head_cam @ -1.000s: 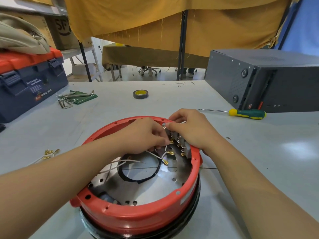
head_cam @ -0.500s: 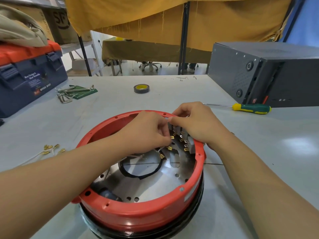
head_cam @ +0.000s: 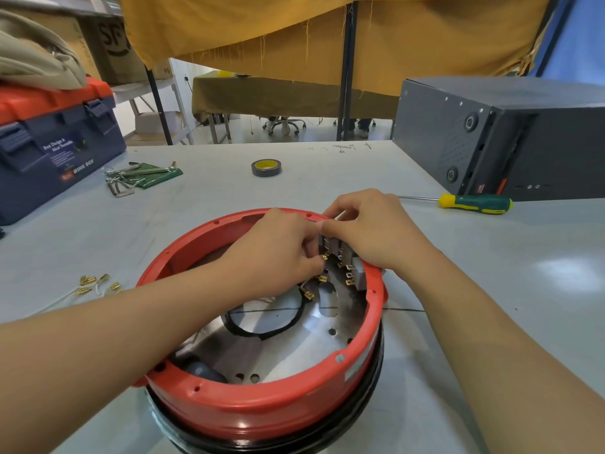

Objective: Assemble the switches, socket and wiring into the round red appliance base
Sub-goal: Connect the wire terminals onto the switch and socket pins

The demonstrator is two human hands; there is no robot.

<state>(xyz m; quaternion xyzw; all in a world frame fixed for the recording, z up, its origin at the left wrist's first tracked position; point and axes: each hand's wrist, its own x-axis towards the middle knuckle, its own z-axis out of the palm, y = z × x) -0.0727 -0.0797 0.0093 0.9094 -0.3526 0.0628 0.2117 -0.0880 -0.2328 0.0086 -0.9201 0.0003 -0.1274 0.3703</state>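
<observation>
The round red appliance base [head_cam: 262,398] sits on the grey table in front of me, with a shiny metal plate and a black ring inside. Grey switches [head_cam: 355,273] with brass terminals line its far right inner wall. My left hand [head_cam: 278,250] reaches inside and pinches a white wire's brass connector [head_cam: 324,256] at a switch terminal. My right hand [head_cam: 376,231] curls over the rim and grips the switch block from outside. More brass-tipped white wires [head_cam: 307,291] lie loose on the plate below.
Spare white wires with brass connectors [head_cam: 95,285] lie left of the base. A green-handled screwdriver [head_cam: 474,203], a tape roll [head_cam: 266,167] and hex keys [head_cam: 137,178] lie farther back. A blue toolbox [head_cam: 55,152] stands at left, a dark grey case [head_cam: 510,139] at right.
The view has shifted slightly. Both hands stay at the switches; my left hand has drawn the wire up closer to the terminals, and less loose wire shows on the plate.
</observation>
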